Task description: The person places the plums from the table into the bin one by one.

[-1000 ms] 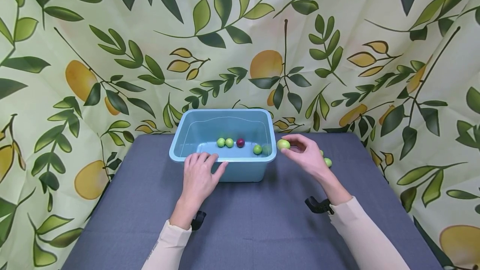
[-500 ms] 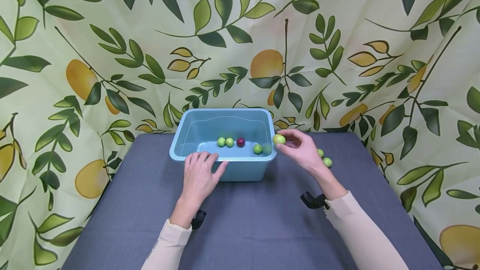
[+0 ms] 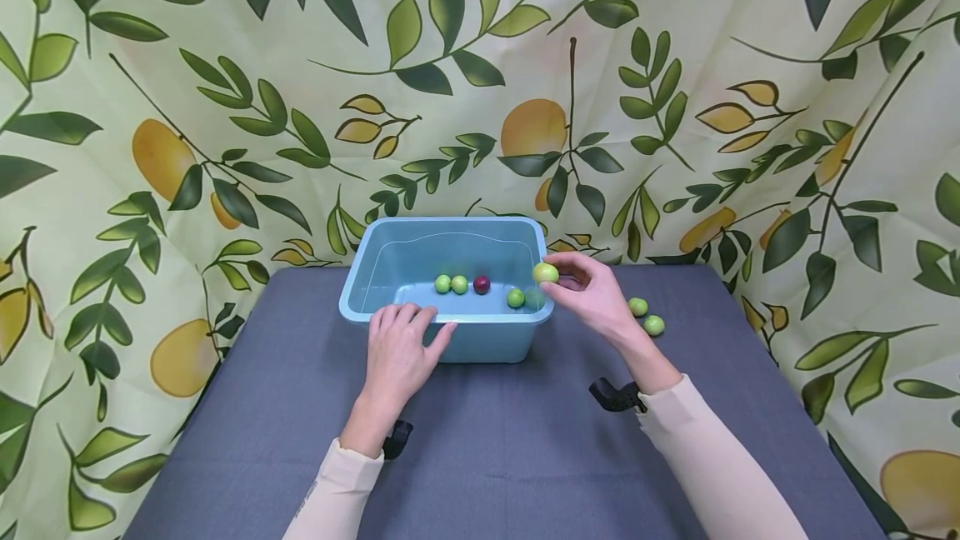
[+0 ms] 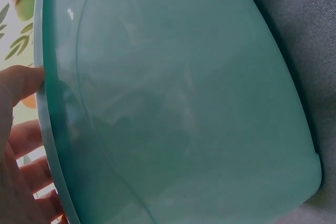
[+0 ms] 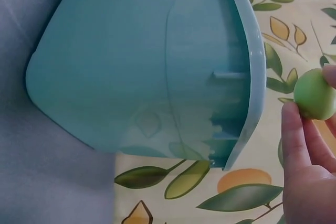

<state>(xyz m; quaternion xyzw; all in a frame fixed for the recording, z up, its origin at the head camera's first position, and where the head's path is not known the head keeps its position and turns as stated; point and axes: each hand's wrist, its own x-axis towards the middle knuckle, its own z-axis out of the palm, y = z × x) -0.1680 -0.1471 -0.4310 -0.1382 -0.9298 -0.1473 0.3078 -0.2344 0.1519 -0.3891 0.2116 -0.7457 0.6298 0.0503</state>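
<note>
A light blue plastic tub (image 3: 480, 344) stands at the back of the table. My left hand (image 3: 397, 352) holds its near rim, with the fingers over the edge and the thumb (image 4: 26, 80) spread to the side along it. My right hand (image 3: 588, 294) pinches a small green plum-like fruit (image 3: 545, 273) between thumb and fingertips, close over the tub's right rim. Inside the tub lie a pair of green fruits (image 3: 451, 284), a dark red one (image 3: 482, 284) and another green one (image 3: 515, 297) near the right wall.
Two green fruits (image 3: 646, 316) lie on the dark blue tablecloth (image 3: 495, 448) to the right of the tub, beside my right wrist. A leaf-patterned cloth (image 3: 450, 107) hangs behind the table and along both sides.
My right hand has carried the green fruit leftward and slightly up to the tub's right rim, uncovering the two fruits on the table. My left hand has stayed in place.
</note>
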